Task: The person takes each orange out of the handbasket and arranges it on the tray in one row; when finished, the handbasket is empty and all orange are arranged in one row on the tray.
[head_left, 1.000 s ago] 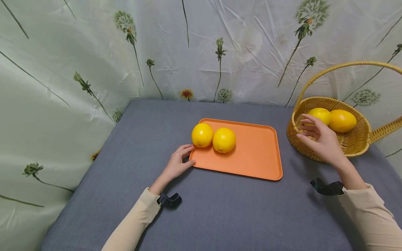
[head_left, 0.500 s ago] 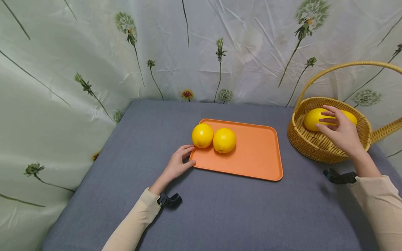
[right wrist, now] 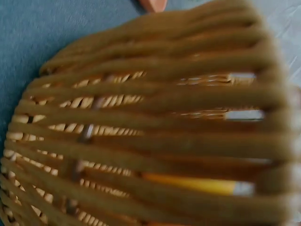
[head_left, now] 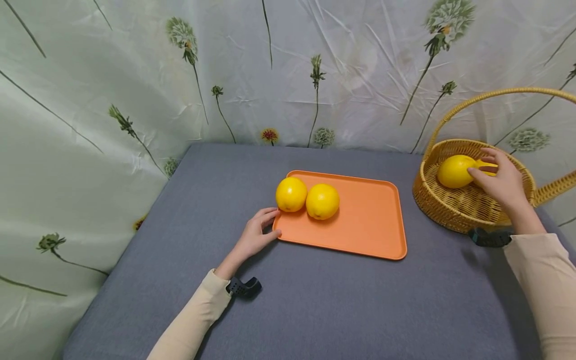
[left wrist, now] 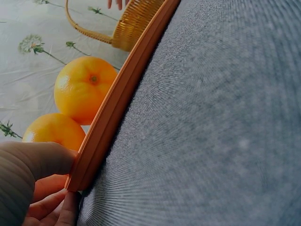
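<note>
My left hand [head_left: 254, 239] grips the left edge of an orange tray [head_left: 360, 215]; in the left wrist view the thumb [left wrist: 47, 157] lies at the rim with fingers below. Two round oranges [head_left: 291, 194] [head_left: 322, 201] sit side by side on the tray's left part. My right hand [head_left: 504, 182] reaches over a wicker basket [head_left: 438, 210], fingers spread and bent at a yellow, oval fruit [head_left: 480, 163], which they mostly hide. A second yellow fruit [head_left: 454, 172] lies left of it in the basket. The right wrist view is filled by the blurred basket wall [right wrist: 141, 113].
A tall arched handle [head_left: 495, 93] rises over the basket. Grey-blue cloth [head_left: 342, 305] covers the table. Behind and to the left hangs a pale curtain [head_left: 360, 90] with dandelion prints. Each wrist wears a dark band [head_left: 243, 286].
My right hand has moved right and back across the basket, from the left fruit to the right one, uncovering the left fruit. The left hand, tray and its oranges have stayed put.
</note>
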Demonstrator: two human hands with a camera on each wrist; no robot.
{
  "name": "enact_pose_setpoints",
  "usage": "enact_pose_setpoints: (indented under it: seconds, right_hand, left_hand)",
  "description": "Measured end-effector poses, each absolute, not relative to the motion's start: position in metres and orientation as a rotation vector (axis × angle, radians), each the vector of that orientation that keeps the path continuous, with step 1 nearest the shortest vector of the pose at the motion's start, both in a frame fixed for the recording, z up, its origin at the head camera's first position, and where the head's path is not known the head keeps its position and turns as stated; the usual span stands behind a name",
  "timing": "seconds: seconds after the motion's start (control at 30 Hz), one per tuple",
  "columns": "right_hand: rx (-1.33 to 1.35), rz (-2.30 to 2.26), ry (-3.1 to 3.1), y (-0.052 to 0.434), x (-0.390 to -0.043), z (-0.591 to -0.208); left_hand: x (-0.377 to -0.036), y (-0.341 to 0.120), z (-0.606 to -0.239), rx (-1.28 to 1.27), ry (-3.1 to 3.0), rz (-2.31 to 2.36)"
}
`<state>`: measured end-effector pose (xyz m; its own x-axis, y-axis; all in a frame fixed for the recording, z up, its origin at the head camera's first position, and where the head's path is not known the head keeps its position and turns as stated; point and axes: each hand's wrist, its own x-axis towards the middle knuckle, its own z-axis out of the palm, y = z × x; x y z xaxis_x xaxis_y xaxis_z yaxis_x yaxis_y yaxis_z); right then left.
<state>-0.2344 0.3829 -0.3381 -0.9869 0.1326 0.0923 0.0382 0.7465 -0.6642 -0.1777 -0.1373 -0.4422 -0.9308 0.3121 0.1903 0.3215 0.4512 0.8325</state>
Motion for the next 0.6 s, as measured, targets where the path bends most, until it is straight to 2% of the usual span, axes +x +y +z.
enact_pose_setpoints:
  seconds: [0.3,0.6]
  right_hand:
    - [-0.062,0.984,-2.880,0.384,-0.250,-0.344]
    - [0.150,0.811,-2.906,0.387,-0.265,-0.363]
  left_hand:
    - [-0.178,-0.137,-0.444,-0.584,-2.664,-1.522]
    - [-0.178,-0.138,-0.442,-0.585,-2.674,-1.531]
